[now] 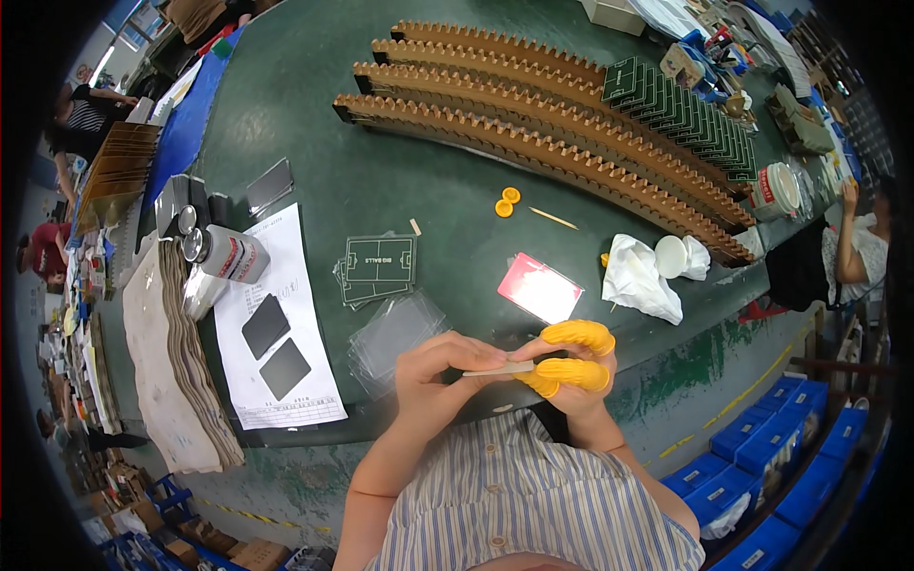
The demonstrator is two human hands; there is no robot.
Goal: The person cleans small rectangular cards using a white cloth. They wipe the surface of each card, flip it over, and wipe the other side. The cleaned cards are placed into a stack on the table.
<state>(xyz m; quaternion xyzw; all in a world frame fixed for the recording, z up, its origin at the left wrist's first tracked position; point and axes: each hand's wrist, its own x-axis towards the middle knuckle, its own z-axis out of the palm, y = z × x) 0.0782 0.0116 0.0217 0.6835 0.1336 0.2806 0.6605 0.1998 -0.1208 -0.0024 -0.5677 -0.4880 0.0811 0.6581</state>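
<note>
left hand + right hand — both pinching one thin pale flat piece | right's rocking three ribbed yellow finger covers | four notched brown racks

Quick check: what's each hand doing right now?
Left hand: closed, pinching a thin pale piece.
Right hand: closed, fingers in yellow finger covers, holding the same piece at its right end.
</note>
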